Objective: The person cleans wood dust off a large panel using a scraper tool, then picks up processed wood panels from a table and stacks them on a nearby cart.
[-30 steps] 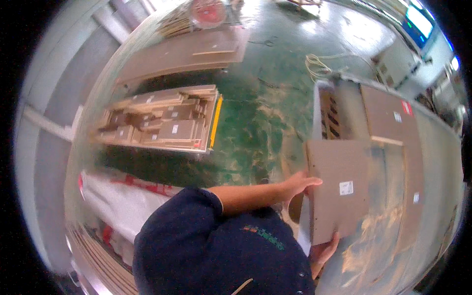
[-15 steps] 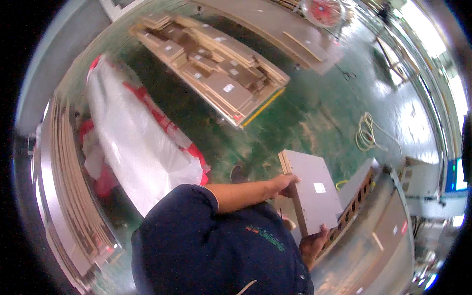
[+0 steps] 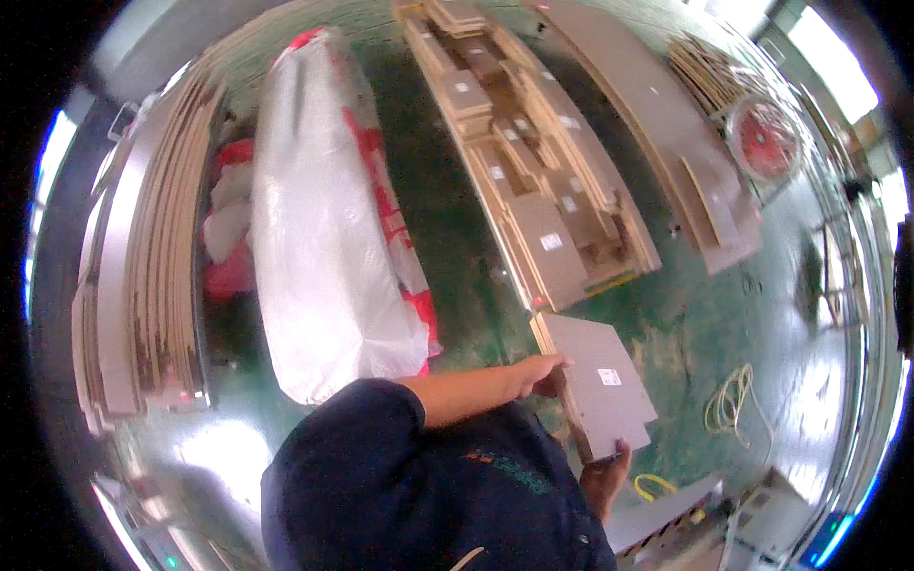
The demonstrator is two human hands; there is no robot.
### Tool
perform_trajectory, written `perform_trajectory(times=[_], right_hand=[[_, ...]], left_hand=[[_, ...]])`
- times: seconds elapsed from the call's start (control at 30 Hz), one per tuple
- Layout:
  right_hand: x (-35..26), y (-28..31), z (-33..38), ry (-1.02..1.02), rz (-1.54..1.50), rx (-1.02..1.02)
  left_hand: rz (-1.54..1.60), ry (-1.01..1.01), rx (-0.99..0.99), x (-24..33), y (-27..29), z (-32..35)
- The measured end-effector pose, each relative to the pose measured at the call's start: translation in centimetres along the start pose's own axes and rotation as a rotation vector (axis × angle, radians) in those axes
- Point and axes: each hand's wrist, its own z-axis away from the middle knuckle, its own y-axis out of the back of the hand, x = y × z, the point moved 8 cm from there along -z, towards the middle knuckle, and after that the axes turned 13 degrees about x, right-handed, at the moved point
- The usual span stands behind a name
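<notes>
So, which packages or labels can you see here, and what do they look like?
Label: small white rectangle on the brown panel held by both hands.
Labels: small white rectangles on the stacked boards on the floor.
Package: long bundle in clear wrap, red underneath, left of the boards.

A flat, pale-brown wood-fibre board [image 3: 602, 381] with a matt, smooth face and a small white paper label sits between bare hands, the left hand [image 3: 539, 373] on its upper edge and the right hand [image 3: 609, 466] under its lower corner. The green painted concrete floor [image 3: 447, 238] looks worn and slightly glossy. A long bundle in shiny, crinkled translucent plastic wrap [image 3: 324, 219] lies beside stacked matt brown boards [image 3: 533, 181]. The dark blue sleeve [image 3: 352, 447] is matt cloth.
</notes>
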Motion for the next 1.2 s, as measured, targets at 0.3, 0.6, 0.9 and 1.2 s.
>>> perform_trajectory(times=[0.3,0.6,0.9,1.2], right_hand=[[0.2,-16.0,-8.6,0.323,0.474,-0.469],[3.1,-34.7,-5.1,-0.227,0.304,-0.492],[4.5,-46.7,-6.9,-0.249,0.299,-0.553],[7.5,-54.2,-10.5,-0.251,0.292,-0.427]], left_hand=[[0.515,-0.078,0.075,7.0,10.5,1.3],[0.623,-0.28,0.297,17.9,19.0,5.3],[0.649,-0.356,0.349,29.6,21.8,6.7],[0.678,-0.204,0.269,36.8,27.6,0.0]])
